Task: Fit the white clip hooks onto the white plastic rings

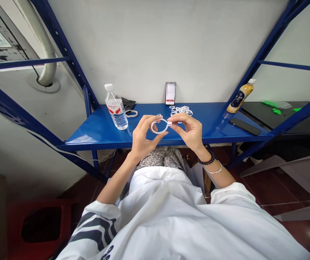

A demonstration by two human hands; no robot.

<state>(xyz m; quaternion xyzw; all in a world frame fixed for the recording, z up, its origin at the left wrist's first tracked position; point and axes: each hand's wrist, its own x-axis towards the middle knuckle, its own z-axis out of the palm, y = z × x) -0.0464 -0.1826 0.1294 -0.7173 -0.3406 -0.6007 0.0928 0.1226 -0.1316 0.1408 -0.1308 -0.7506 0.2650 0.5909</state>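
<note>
Between my two hands, above the front part of the blue table (95,124), is a thin white plastic ring (159,133). My left hand (145,135) curls around its left side, with fingertips at its top and the thumb near its lower right. My right hand (189,130) pinches a small white piece at the ring's right edge; its exact shape is too small to make out. Just behind my right hand lies a pile of similar white rings (182,109).
A water bottle (116,110) stands left, near a white-banded wristband (132,113) and a black pouch (128,103). A phone (170,93) leans on the wall. At right are a yellow drink bottle (240,96) and a dark phone (245,126). Blue shelf posts (65,54) flank the table.
</note>
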